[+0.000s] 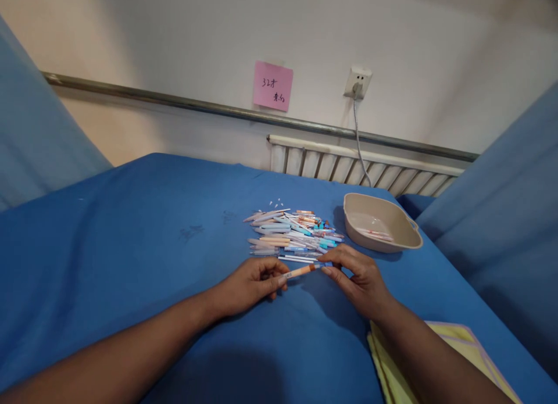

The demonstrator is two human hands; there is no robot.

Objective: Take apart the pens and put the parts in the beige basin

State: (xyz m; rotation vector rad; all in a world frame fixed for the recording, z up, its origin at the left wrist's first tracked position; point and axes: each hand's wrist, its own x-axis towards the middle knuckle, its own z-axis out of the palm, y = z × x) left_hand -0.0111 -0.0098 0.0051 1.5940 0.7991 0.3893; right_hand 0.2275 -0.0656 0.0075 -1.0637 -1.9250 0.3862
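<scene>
My left hand point(255, 285) pinches the left end of an orange pen barrel point(300, 271), held slanted just above the cloth. At the barrel's right end, my right hand point(360, 276) grips a small blue piece point(325, 265) between thumb and fingers; the blue piece lines up with the barrel's brown end. Right behind both hands lies a pile of pens and pen parts point(288, 229), in white, grey, orange and teal. Several tiny white pieces point(276, 203) are scattered behind the pile.
A beige basin point(379, 215) with a few pale sticks inside stands at the right back. A folded yellow cloth point(457, 340) lies under my right forearm. Blue cloth point(131, 247) covers the table. Behind are a radiator point(340, 163), a metal rail and blue curtains at both sides.
</scene>
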